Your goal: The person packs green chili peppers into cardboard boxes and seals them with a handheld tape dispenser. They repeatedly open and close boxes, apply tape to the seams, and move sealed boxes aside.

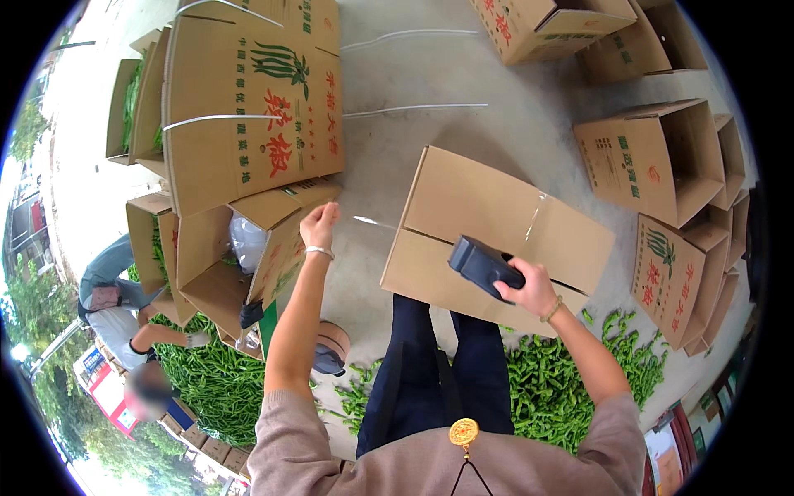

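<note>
My right hand (531,285) grips a black hand-held tool (475,260) resting on or just over a closed cardboard box (451,190) in front of my legs. A clear, shiny strip (538,207) crosses the box top at the right. My left hand (321,225) is closed in a pinch, left of that box, beside the upright flap of an open carton (277,248); I cannot make out what it holds. A short white strap (372,221) lies between this hand and the closed box. A bundled plastic bag (246,241) is inside the open carton.
Strapped printed cartons (211,87) stand at upper left, open cartons (628,161) at right. Green peppers (554,372) cover floor patches beside and behind me. A co-worker (112,302) bends at left near more peppers (207,380). Long white straps (413,107) lie across the concrete floor (389,74).
</note>
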`<state>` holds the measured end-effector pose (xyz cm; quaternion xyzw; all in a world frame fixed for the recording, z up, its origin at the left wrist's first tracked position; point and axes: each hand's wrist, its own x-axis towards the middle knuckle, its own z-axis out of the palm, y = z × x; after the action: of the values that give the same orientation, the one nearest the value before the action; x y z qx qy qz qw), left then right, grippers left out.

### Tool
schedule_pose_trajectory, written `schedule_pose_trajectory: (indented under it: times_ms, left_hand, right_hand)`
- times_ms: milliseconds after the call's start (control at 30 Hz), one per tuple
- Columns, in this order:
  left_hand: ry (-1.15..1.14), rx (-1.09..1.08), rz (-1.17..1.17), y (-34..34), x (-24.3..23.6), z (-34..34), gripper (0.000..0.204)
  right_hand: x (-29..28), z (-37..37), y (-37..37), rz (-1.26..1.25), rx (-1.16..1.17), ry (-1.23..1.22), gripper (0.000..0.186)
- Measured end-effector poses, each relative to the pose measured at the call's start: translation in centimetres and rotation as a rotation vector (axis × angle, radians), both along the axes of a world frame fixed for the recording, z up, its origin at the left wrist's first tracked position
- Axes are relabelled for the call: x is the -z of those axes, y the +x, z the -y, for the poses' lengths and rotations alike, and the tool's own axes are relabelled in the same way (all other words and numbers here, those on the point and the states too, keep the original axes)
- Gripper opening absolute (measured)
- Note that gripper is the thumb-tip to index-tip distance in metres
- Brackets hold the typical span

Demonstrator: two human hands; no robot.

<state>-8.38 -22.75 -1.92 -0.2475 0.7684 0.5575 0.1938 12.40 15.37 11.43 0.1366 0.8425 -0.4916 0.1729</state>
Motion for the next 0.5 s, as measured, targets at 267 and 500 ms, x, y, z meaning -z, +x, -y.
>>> schedule_pose_trajectory:
  times_ms: [267,500]
  left_hand:
    - [-0.16,0.419,0.448,5.2,16.9,-8.5,0.047]
    - [0.424,0.426,0.825,3.8,11.3,-10.2,0.077]
  right_hand:
    - [3.9,2.6,-3.5,0.109,-0.013,0.149,0.039]
    - [3.5,3.0,-3.3,0.13,0.013,0.186,0.039]
